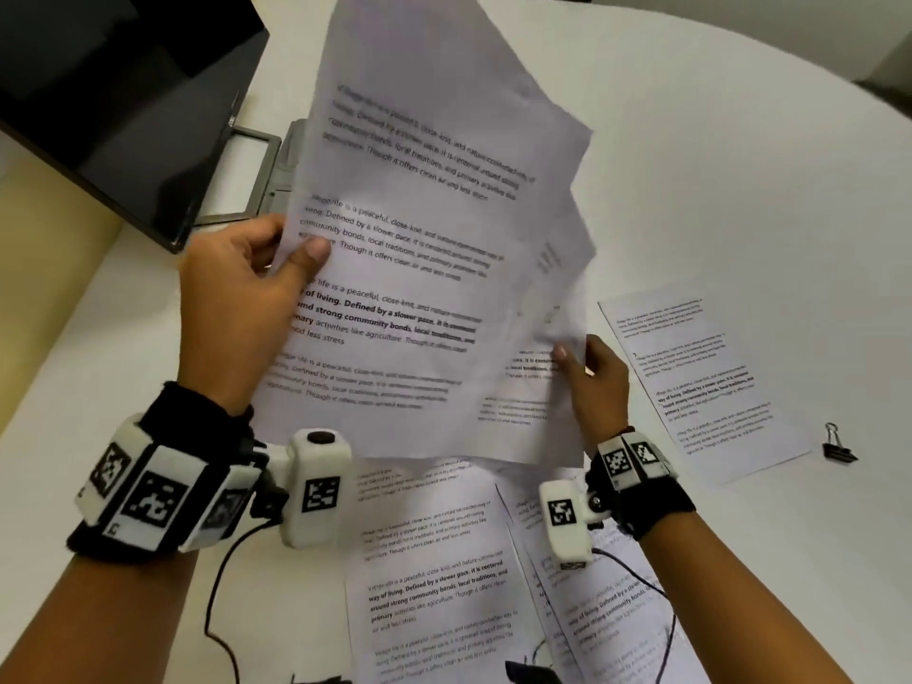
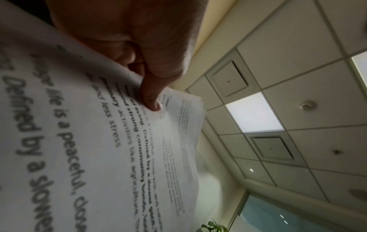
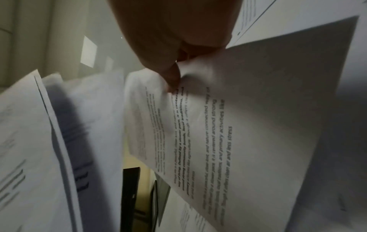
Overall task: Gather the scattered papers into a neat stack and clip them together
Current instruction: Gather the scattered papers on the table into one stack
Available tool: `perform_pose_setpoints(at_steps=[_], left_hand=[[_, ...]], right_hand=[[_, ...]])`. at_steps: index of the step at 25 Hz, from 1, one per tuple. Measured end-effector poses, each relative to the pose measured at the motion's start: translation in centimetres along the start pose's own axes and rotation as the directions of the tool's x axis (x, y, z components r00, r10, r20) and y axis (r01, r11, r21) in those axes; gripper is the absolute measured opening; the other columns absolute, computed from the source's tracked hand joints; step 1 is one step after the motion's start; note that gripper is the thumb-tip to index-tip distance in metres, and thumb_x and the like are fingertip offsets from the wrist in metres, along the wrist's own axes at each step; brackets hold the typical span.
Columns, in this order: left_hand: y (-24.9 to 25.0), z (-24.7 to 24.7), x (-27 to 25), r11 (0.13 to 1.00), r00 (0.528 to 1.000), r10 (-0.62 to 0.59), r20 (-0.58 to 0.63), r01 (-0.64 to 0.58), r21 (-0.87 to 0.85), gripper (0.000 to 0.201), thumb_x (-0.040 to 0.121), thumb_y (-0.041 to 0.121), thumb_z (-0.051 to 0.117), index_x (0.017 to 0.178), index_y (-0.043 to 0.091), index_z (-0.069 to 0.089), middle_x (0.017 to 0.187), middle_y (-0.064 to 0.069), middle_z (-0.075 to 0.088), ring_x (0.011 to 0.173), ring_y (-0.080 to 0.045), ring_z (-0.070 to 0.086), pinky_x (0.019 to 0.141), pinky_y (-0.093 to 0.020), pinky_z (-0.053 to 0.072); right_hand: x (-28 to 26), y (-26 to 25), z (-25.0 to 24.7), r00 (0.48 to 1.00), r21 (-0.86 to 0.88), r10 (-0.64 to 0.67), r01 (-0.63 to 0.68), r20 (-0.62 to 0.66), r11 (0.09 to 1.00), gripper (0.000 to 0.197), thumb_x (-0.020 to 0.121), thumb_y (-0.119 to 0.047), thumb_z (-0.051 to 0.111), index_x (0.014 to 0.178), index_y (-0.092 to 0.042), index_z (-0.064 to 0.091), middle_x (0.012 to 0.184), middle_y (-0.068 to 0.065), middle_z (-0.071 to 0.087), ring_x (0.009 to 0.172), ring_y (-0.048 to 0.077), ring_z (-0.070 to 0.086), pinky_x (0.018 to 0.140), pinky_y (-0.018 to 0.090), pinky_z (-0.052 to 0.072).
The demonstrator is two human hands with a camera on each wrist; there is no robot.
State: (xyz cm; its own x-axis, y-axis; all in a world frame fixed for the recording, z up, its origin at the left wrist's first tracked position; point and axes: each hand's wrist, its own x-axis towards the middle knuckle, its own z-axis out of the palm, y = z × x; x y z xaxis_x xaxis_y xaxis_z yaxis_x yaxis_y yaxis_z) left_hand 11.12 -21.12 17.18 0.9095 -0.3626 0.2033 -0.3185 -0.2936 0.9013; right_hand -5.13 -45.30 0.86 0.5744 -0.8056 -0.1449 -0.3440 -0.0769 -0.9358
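Observation:
Several printed sheets are held up in the air as a loose, uneven bundle (image 1: 419, 269). My left hand (image 1: 247, 288) pinches the bundle's left edge, thumb on the front (image 2: 152, 100). At the right edge my right hand (image 1: 592, 377) pinches the sheets (image 3: 228, 125) with its thumb on the front. More printed sheets lie flat on the white table (image 1: 740, 165): one under the bundle (image 1: 434, 575), one beside it (image 1: 602, 614), and one off to the right (image 1: 705, 387). A black binder clip (image 1: 837, 447) lies on the table just right of that sheet.
A dark monitor (image 1: 113, 91) on a grey stand (image 1: 261, 175) fills the far left of the table. Black cables (image 1: 217, 594) trail from both wrist cameras over the near edge. In the left wrist view only ceiling tiles (image 2: 298, 78) show past the paper.

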Motion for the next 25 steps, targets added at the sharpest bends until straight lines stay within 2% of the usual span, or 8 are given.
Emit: perform_pose_setpoints(at_steps=[4,6,10,14,17,19,22,25], left_hand=[[-3.8,2.3,0.1,0.972,0.971,-0.199,0.133,0.213,-0.102,0.017,0.086,0.026,0.062,0.101,0.020,0.067,0.097,-0.006,0.072,0.087,-0.024,0.070,0.084,-0.048,0.055],[-5.8,4.0,-0.6,0.934,0.939,-0.286,0.193,0.318,-0.161,0.018,0.087,0.025,0.060,0.099,0.014,0.067,0.099,-0.009,0.072,0.091,-0.030,0.069,0.086,-0.052,0.053],[-7.8,6.2,-1.8,0.834,0.879,-0.424,0.219,0.473,-0.284,0.022,0.092,0.023,0.053,0.108,0.010,0.063,0.107,-0.011,0.069,0.098,-0.033,0.066,0.086,-0.048,0.054],[-8.9,6.9,-2.1,0.819,0.876,-0.421,0.234,0.479,-0.318,0.022,0.096,0.021,0.048,0.113,0.012,0.058,0.109,-0.005,0.068,0.101,-0.025,0.065,0.086,-0.041,0.054],[-9.6,7.4,-2.4,0.820,0.877,-0.424,0.225,0.478,-0.317,0.025,0.095,0.024,0.049,0.115,0.013,0.057,0.113,-0.006,0.067,0.101,-0.023,0.066,0.086,-0.042,0.054],[-10.2,8.0,-2.7,0.800,0.859,-0.444,0.255,0.508,-0.320,0.022,0.096,0.022,0.047,0.113,0.014,0.058,0.112,-0.007,0.067,0.100,-0.024,0.066,0.086,-0.041,0.054],[-10.9,8.8,-3.4,0.763,0.825,-0.483,0.293,0.561,-0.323,0.018,0.097,0.021,0.046,0.108,0.019,0.060,0.106,-0.005,0.068,0.099,-0.028,0.066,0.083,-0.040,0.054],[-11.3,9.1,-4.0,0.741,0.821,-0.468,0.326,0.566,-0.361,0.027,0.097,0.022,0.045,0.122,0.015,0.053,0.115,-0.006,0.066,0.104,-0.026,0.064,0.082,-0.038,0.056]], right_hand=[[-0.9,-2.3,0.1,0.993,0.267,0.060,-0.084,0.099,0.960,0.005,0.080,0.002,0.057,0.084,0.004,0.055,0.073,0.012,0.059,0.070,0.015,0.050,0.065,0.031,0.044],[-1.2,-3.1,0.0,0.982,0.295,0.097,-0.143,0.164,0.945,0.014,0.080,-0.004,0.053,0.070,-0.007,0.043,0.056,-0.001,0.045,0.056,0.011,0.040,0.055,0.024,0.035],[-1.5,-3.0,-0.3,0.941,0.311,0.095,-0.201,0.326,0.929,0.004,0.077,-0.015,0.049,0.078,-0.013,0.046,0.070,0.008,0.041,0.070,0.019,0.040,0.065,0.034,0.035],[-2.4,-3.8,-0.3,0.942,0.348,0.169,-0.268,0.290,0.898,0.030,0.088,-0.017,0.046,0.060,-0.023,0.037,0.058,0.000,0.042,0.060,0.018,0.036,0.058,0.029,0.029],[-2.5,-3.9,-0.7,0.931,0.526,0.151,-0.316,0.333,0.790,0.048,0.091,-0.058,0.034,0.097,-0.023,0.066,0.089,0.000,0.071,0.086,0.021,0.066,0.074,0.031,0.053],[-2.8,-3.8,-0.5,0.933,0.547,0.152,-0.317,0.326,0.775,0.065,0.088,-0.065,0.024,0.120,-0.020,0.059,0.099,0.001,0.072,0.096,0.015,0.068,0.078,0.027,0.056],[-2.8,-3.4,0.2,0.943,0.480,0.111,-0.258,0.313,0.838,0.046,0.090,-0.044,0.053,0.126,-0.015,0.053,0.117,0.011,0.067,0.109,0.028,0.064,0.091,0.042,0.054],[-2.6,-2.9,0.7,0.959,0.401,0.145,-0.237,0.245,0.885,0.063,0.072,-0.033,0.077,0.126,-0.018,0.049,0.121,0.005,0.065,0.109,0.027,0.064,0.097,0.051,0.049]])
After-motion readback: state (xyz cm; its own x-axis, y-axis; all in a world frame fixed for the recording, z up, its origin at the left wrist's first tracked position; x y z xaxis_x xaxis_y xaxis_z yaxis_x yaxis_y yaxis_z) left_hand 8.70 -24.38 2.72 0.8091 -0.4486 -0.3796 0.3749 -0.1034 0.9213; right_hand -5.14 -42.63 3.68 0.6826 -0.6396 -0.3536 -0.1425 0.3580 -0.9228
